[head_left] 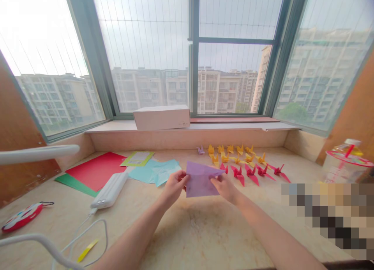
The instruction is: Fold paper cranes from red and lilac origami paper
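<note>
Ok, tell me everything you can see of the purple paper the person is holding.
The purple paper is a thin, matte lilac sheet, folded, with a crease running diagonally from its upper left corner. It looks like plain craft paper. It is held just above the pale stone counter, tilted toward the camera. The left hand pinches its left edge and the right hand pinches its right side. Its far corner overlaps the nearest red paper crane in the view.

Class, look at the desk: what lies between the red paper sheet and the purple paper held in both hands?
In the head view, light blue sheets lie between the red sheet and the purple paper.
</note>
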{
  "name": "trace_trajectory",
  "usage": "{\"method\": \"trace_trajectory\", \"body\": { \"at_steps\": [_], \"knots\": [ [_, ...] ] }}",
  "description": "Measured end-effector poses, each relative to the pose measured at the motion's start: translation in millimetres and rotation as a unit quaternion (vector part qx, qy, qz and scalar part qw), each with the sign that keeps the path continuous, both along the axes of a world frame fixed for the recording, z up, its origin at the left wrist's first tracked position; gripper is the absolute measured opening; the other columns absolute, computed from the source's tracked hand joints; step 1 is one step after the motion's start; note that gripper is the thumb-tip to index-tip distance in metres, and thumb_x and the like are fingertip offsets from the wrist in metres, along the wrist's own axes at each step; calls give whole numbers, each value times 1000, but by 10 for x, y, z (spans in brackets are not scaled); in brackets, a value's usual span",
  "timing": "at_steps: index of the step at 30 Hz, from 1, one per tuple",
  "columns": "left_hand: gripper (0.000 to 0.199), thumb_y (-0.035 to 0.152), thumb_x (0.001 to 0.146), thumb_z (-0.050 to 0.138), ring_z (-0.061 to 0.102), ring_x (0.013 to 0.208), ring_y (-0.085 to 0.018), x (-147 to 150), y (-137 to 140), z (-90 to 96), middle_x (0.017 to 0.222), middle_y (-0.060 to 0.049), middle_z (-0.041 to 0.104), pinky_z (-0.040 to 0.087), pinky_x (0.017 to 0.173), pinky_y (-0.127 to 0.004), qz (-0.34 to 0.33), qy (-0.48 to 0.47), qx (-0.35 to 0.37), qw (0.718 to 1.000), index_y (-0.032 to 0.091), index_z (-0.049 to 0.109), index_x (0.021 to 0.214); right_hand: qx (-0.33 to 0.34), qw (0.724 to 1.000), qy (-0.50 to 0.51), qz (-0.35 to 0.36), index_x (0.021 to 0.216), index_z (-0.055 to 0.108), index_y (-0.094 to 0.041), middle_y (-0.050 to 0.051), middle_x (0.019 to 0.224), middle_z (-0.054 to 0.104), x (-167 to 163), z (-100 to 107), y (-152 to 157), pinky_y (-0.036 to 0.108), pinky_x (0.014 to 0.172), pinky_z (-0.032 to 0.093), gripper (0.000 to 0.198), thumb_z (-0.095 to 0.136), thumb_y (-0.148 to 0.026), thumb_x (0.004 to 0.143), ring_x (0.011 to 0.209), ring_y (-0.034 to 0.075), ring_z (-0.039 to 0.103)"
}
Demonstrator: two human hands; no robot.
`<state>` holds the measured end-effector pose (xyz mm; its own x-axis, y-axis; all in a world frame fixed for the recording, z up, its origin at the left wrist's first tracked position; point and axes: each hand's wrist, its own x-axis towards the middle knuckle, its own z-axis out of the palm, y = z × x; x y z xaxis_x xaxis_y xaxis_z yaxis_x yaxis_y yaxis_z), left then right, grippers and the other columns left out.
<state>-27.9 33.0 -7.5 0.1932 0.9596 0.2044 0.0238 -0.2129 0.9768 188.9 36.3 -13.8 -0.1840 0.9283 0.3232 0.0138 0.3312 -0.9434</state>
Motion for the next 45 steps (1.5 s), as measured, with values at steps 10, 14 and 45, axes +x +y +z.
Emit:
{"method": "trace_trajectory", "body": {
  "at_steps": [10,14,45],
  "knots": [
    [21,38,77,62,45,51,-9,-108,47,49,62,5,53,32,49,-19,48,-37,34,998,18,60,84,-14,998,54,-6,86,77,-18,14,107,74,120,-41,180,40,76,55,43,71,-58,71,91,27,68],
    [14,29,75,56,45,52,-11,-165,54,79,61,3,55,32,51,-21,70,-23,74,994,17,63,76,-35,997,61,-13,81,75,-19,11,102,74,117,17,131,38,78,55,34,68,-51,75,87,24,69],
    [39,50,82,68,70,90,-24,202,-143,6,88,-10,74,56,84,-36,-49,-217,-62,973,11,67,87,406,869,-281,31,102,67,-26,8,120,71,-99,-25,-102,46,100,44,18,54,-16,93,117,25,62]
  ]
}}
